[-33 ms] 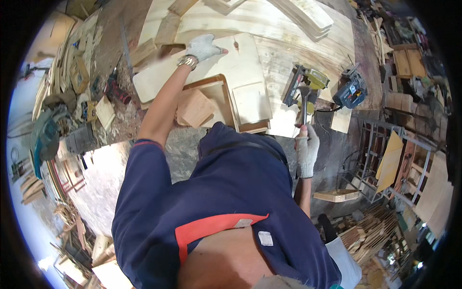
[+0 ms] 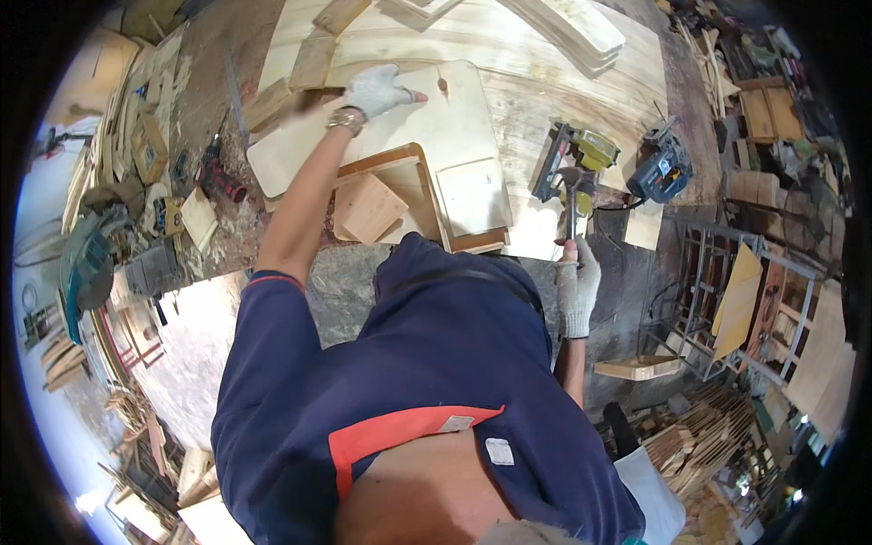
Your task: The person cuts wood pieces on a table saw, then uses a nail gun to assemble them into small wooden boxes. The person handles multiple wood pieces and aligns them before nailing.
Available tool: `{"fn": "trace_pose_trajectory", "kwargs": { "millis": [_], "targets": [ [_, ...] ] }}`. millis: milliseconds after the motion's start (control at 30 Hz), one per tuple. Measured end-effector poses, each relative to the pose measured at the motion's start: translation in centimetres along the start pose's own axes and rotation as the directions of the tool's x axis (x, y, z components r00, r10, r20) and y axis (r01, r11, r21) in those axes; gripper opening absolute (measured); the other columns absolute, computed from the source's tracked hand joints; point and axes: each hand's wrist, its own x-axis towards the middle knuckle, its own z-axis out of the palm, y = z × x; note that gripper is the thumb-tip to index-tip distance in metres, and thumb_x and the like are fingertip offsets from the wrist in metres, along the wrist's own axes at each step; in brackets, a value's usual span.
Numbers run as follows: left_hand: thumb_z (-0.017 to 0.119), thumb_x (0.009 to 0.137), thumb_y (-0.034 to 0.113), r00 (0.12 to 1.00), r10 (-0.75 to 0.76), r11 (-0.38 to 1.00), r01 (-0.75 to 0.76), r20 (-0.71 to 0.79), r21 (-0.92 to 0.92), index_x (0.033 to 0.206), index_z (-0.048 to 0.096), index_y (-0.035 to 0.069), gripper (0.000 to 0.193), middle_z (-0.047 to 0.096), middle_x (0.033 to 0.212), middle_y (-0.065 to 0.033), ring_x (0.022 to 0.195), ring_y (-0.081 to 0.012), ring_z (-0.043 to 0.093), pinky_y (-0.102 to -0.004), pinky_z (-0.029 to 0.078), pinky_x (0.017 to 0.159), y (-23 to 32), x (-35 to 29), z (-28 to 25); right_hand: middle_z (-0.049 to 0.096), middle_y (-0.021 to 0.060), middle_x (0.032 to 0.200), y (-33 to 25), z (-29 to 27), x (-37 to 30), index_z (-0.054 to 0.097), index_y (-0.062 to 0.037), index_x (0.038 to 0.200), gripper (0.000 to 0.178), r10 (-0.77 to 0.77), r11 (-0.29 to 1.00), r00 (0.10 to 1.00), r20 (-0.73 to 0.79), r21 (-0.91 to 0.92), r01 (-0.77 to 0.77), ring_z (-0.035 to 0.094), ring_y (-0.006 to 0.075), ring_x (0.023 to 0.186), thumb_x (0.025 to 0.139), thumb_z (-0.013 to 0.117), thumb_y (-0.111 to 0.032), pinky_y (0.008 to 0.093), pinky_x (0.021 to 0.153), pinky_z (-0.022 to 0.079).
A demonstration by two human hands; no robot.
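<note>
My left hand (image 2: 374,92), in a white knit glove with a bare fingertip showing, lies on a pale wooden panel (image 2: 459,113) with its fingers stretched out. It wears a wristwatch (image 2: 347,118). Wrapped in the other white glove, my right hand (image 2: 578,286) grips a hammer (image 2: 570,204) by its handle, head pointing away from me. Beyond that head lies a green and black nail gun (image 2: 581,150). Under the panel's near side stands a shallow wooden frame (image 2: 425,182), with a tilted wooden block (image 2: 371,207) at its left and a smaller pale board (image 2: 472,195) at its right.
A blue jigsaw (image 2: 661,168) sits right of the nail gun. Stacked boards (image 2: 572,34) lie at the far side. On the left are a red and black drill (image 2: 220,177) and a teal saw (image 2: 86,263). A metal rack (image 2: 704,295) stands at right.
The hammer's head has tipped slightly and come a little nearer to me. My left hand stays on the panel, and the view has shifted very slightly.
</note>
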Motion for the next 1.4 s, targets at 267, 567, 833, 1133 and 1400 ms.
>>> {"fn": "trace_pose_trajectory", "kwargs": {
  "millis": [267, 567, 833, 1133, 1400],
  "targets": [
    [0.083, 0.078, 0.05, 0.887, 0.375, 0.926, -0.373, -0.27, 0.059, 0.099, 0.065, 0.006, 0.052, 0.067, 0.076, -0.0105, 0.071, -0.0283, 0.069, -0.0408, 0.051, 0.064, 7.4, -7.0, -14.7, 0.055, 0.0094, 0.071, -2.2, 2.3, 1.3, 0.06, -0.0026, 0.1, 0.023, -0.194, 0.978, 0.98, 0.04, -0.067, 0.197, 0.054, 0.0187, 0.064, 0.106, 0.056, -0.024, 0.0379, 0.06, 0.046],
    [0.075, 0.081, 0.039, 0.743, 0.39, 0.921, -0.307, -0.543, 0.24, 0.083, 0.069, 0.011, 0.029, 0.066, 0.069, -0.0139, 0.063, -0.033, 0.068, -0.0458, 0.051, 0.056, 14.9, -9.6, -20.4, 0.051, 0.0038, 0.067, -7.3, 2.7, 7.0, 0.063, -0.0038, 0.097, 0.032, -0.311, 0.95, 0.95, 0.025, 0.033, 0.31, 0.052, 0.0109, 0.063, 0.109, 0.051, -0.031, 0.0314, 0.057, 0.041],
    [0.078, 0.079, 0.034, 0.611, 0.571, 0.821, -0.443, -0.548, 0.36, 0.086, 0.071, 0.01, 0.026, 0.07, 0.076, -0.0117, 0.073, -0.0306, 0.072, -0.0455, 0.056, 0.061, 24.0, 0.5, -16.6, 0.049, -0.004, 0.068, -4.1, 0.3, 16.5, 0.062, -0.0051, 0.089, 0.037, -0.421, 0.889, 0.889, -0.182, 0.113, 0.444, 0.045, 0.0065, 0.063, 0.11, 0.051, -0.034, 0.0264, 0.056, 0.037],
    [0.079, 0.072, 0.026, 0.82, 0.475, 0.84, -0.315, -0.318, 0.442, 0.082, 0.077, 0.011, 0.018, 0.074, 0.08, -0.0137, 0.075, -0.0302, 0.074, -0.0433, 0.057, 0.061, 34.6, 8.3, -13.6, 0.062, 0.0138, 0.077, 4.4, -0.7, 23.5, 0.066, -0.0015, 0.101, 0.037, -0.281, 0.955, 0.942, -0.186, 0.049, 0.294, 0.06, 0.0285, 0.072, 0.107, 0.05, -0.034, 0.0413, 0.066, 0.047],
    [0.079, 0.076, 0.03, 0.735, 0.54, 0.82, -0.349, -0.41, 0.454, 0.092, 0.076, 0.009, 0.026, 0.072, 0.082, -0.0139, 0.076, -0.0334, 0.071, -0.0473, 0.056, 0.066, 38.2, 12.2, -11.2, 0.068, 0.0279, 0.089, 5.8, -2.5, 26.8, 0.069, -0.0029, 0.112, 0.032, -0.355, 0.934, 0.897, -0.263, -0.137, 0.329, 0.069, 0.0427, 0.086, 0.099, 0.058, -0.03, 0.0514, 0.077, 0.053]
  ]
}}
